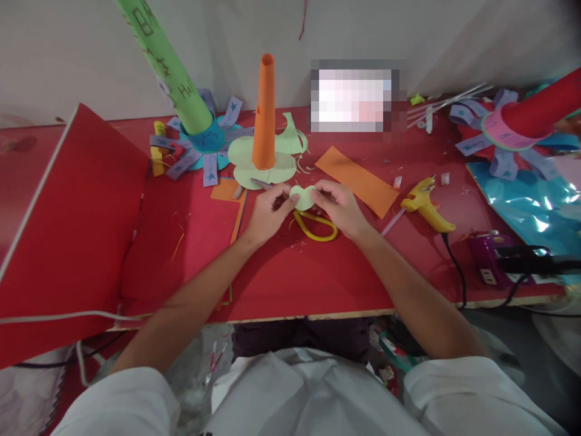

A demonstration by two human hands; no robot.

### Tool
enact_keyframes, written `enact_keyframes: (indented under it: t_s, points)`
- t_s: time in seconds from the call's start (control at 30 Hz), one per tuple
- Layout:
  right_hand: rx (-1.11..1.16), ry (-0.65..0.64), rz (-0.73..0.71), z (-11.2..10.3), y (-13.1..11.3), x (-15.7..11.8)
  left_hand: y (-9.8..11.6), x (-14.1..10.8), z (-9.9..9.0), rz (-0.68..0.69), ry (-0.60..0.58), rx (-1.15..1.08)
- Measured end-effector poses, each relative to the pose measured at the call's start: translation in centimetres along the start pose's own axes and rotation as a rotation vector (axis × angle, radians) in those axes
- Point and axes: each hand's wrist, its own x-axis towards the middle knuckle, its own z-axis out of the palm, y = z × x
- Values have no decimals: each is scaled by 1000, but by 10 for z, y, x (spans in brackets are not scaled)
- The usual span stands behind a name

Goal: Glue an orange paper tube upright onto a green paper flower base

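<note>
A small pale green paper piece with a notched, heart-like top edge (302, 198) is held between my two hands. My left hand (271, 209) pinches its left side with thumb and fingers, and my right hand (337, 204) pinches its right side. Just below the paper lie yellow-handled scissors (316, 233), their blades partly hidden by my hands. Behind them an orange paper cone (264, 115) stands upright on a pale green petal-shaped paper base (240, 154). An orange paper rectangle (358, 181) lies behind my right hand.
A yellow glue gun (426, 203) and a purple power box (492, 257) are at the right. Blue shiny wrap (535, 200) lies beyond. A green paper tube (177, 85) stands back left, a red tube (540, 115) back right. A red board (77, 230) rises at the left.
</note>
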Motion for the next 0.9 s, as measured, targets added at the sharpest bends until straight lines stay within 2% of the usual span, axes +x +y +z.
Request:
enact_keyframes:
  t_s: [0.2,0.33,0.4,0.5,0.63,0.9]
  points:
    - [-6,49,-15,0,4,1,-7,-1,-1,5,22,-11]
    - [98,136,21,-3,4,1,-12,0,-2,-38,49,-57]
    - [147,171,-8,-3,1,1,-13,0,-2,-42,51,-71]
    - [194,121,-48,0,-3,0,-11,-1,-1,-16,55,-45]
    - [138,17,-24,6,-4,-5,-8,-3,1,23,50,28]
    - [23,11,-78,9,1,-8,-4,-3,2,96,-8,158]
